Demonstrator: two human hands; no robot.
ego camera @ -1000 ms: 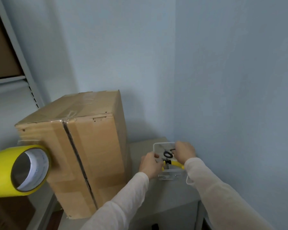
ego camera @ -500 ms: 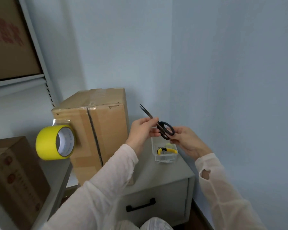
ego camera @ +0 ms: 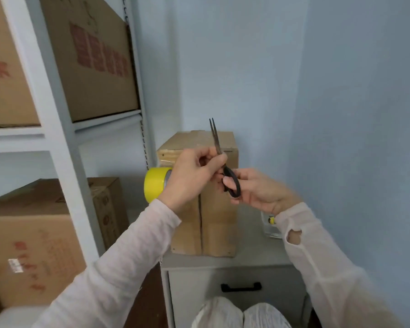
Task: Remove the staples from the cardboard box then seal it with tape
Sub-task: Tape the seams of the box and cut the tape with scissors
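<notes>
Head view looks down on both hands raised in front of the cardboard box [ego camera: 219, 223]. The left hand [ego camera: 189, 178] pinches the black-handled scissors [ego camera: 228, 172] with curled fingers just above the pivot. The right hand [ego camera: 258, 192] grips the handle loops, its fingers curled round them. The nearly closed blades [ego camera: 215, 136] point upward beyond the left hand's fingertips.

The box stands upright directly behind and below both hands on a grey bench [ego camera: 251, 254], with a dark seam running down its front face. A yellow tape roll [ego camera: 154, 184] sits just left of the left hand's wrist, against the box's left side; how it is attached there cannot be told. Below the right wrist, a small clear container [ego camera: 269, 227] rests on the bench, mostly hidden by the sleeve. Under the hands, the bench has a drawer with a black handle [ego camera: 241, 287]. Well to the left of the left hand stands a white shelving unit [ego camera: 64, 147] holding printed cartons [ego camera: 92, 55].
</notes>
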